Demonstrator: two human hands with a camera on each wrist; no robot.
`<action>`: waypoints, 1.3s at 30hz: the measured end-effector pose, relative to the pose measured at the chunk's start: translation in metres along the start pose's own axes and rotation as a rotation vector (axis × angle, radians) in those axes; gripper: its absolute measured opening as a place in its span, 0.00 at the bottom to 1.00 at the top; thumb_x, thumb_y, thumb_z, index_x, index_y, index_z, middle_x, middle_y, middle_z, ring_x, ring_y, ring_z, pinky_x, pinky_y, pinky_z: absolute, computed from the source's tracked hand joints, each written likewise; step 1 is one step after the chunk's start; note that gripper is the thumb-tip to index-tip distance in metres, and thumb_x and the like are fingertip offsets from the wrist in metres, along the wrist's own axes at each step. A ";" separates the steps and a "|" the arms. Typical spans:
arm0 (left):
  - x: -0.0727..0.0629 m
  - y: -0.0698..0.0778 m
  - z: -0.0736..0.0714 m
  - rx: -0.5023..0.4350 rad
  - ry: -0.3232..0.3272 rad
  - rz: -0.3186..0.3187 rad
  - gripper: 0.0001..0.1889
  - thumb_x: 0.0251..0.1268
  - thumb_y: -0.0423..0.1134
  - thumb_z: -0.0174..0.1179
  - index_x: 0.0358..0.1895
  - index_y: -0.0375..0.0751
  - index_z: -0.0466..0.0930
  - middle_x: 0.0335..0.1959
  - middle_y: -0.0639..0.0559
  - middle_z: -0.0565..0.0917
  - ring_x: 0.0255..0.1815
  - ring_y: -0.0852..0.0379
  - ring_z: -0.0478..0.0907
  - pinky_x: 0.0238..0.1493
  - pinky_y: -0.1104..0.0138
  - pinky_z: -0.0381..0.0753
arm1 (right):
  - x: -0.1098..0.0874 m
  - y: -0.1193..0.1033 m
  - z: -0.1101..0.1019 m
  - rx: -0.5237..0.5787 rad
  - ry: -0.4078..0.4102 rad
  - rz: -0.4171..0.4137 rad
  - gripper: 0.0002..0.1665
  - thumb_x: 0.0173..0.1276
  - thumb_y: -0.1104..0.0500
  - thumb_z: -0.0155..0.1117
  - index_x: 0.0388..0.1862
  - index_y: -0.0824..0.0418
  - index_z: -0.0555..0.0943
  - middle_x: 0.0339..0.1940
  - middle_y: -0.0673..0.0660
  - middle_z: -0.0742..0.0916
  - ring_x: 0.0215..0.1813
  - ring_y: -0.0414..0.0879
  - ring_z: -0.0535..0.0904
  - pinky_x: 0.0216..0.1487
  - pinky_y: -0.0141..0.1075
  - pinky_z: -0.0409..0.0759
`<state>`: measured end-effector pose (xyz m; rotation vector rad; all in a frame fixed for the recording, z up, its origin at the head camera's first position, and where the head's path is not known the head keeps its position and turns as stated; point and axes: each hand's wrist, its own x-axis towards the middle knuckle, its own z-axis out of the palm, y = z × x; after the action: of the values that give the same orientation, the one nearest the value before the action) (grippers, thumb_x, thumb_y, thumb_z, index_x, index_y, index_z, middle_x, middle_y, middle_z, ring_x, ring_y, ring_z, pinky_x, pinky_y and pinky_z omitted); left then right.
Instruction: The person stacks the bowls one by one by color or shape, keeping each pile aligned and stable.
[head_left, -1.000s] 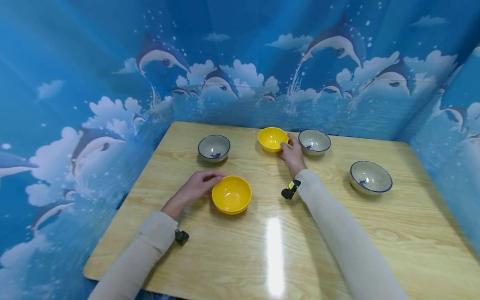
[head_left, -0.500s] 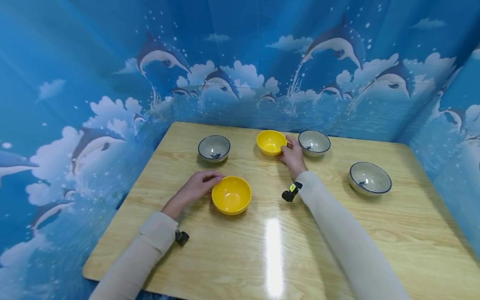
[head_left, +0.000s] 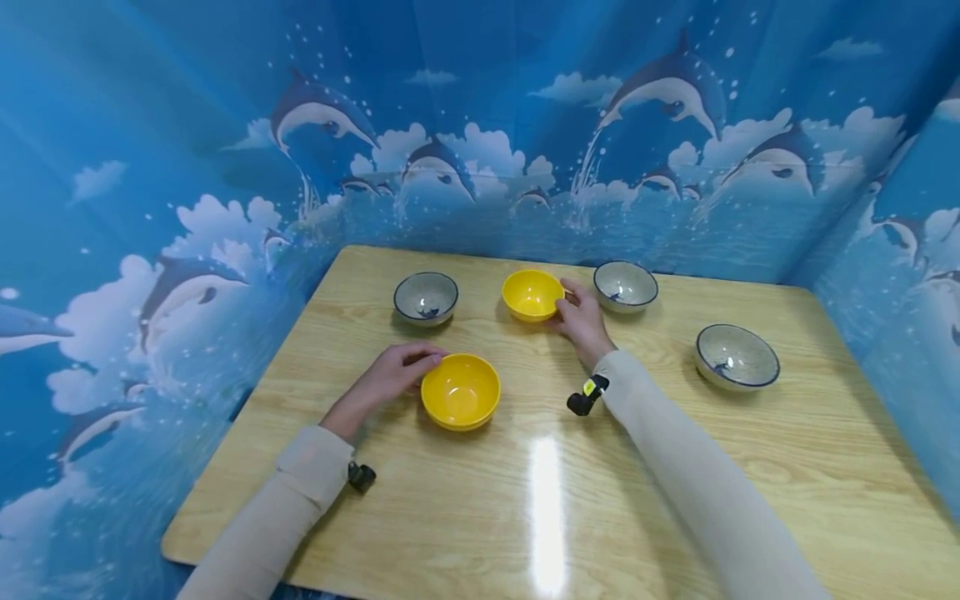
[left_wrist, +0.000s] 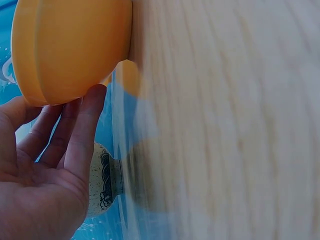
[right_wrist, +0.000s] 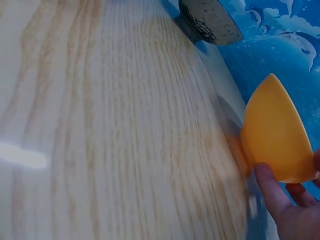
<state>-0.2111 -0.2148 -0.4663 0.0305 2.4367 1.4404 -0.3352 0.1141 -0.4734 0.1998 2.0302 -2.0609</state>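
Observation:
Two yellow bowls are in the head view. The nearer yellow bowl (head_left: 461, 393) sits upright mid-table; my left hand (head_left: 393, 372) holds its left side, thumb at the rim and fingers against the outer wall, as the left wrist view shows with the bowl (left_wrist: 75, 50) and hand (left_wrist: 47, 175). Farther back, the smaller-looking yellow bowl (head_left: 532, 297) has my right hand (head_left: 583, 318) gripping its right side. In the right wrist view that bowl (right_wrist: 277, 135) appears close over the table, fingers (right_wrist: 270, 187) around its wall; part of the hand is cut off.
Three grey bowls with dark blue rims stand around: one at back left (head_left: 426, 298), one just right of my right hand (head_left: 626, 287), one farther right (head_left: 738, 357). A wood-grain table (head_left: 450, 517) is backed by a blue dolphin curtain (head_left: 480, 100).
My right hand has brought the farther yellow bowl toward me and slightly left, away from the grey bowl beside it. My left hand and the nearer bowl have stayed in place.

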 end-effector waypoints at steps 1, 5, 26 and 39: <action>0.000 0.000 0.000 -0.006 -0.002 -0.003 0.23 0.86 0.56 0.58 0.72 0.48 0.82 0.70 0.45 0.83 0.65 0.46 0.82 0.61 0.56 0.91 | -0.002 0.000 0.000 -0.005 -0.009 -0.003 0.37 0.89 0.64 0.45 0.92 0.51 0.56 0.89 0.63 0.63 0.83 0.59 0.70 0.76 0.48 0.82; -0.001 0.001 0.000 -0.015 -0.002 -0.012 0.23 0.86 0.55 0.58 0.71 0.48 0.82 0.70 0.45 0.83 0.65 0.46 0.82 0.61 0.56 0.91 | -0.008 0.000 0.000 -0.021 -0.035 -0.022 0.36 0.89 0.64 0.45 0.91 0.52 0.57 0.87 0.64 0.65 0.81 0.59 0.71 0.75 0.50 0.83; -0.001 0.000 -0.001 -0.026 -0.010 -0.006 0.23 0.86 0.54 0.58 0.71 0.48 0.83 0.71 0.45 0.83 0.65 0.46 0.82 0.61 0.56 0.91 | -0.046 -0.008 0.016 -0.058 -0.173 -0.060 0.35 0.88 0.64 0.47 0.90 0.56 0.59 0.80 0.67 0.71 0.71 0.60 0.79 0.74 0.53 0.83; 0.000 -0.001 -0.002 -0.020 -0.016 0.018 0.23 0.87 0.55 0.57 0.72 0.46 0.83 0.71 0.44 0.84 0.65 0.47 0.83 0.58 0.58 0.92 | -0.064 -0.019 0.025 -0.080 -0.221 -0.053 0.34 0.87 0.64 0.47 0.89 0.55 0.61 0.79 0.66 0.73 0.72 0.60 0.78 0.74 0.55 0.83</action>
<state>-0.2116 -0.2174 -0.4665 0.0596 2.4146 1.4664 -0.2766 0.0940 -0.4378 -0.0933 1.9964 -1.9311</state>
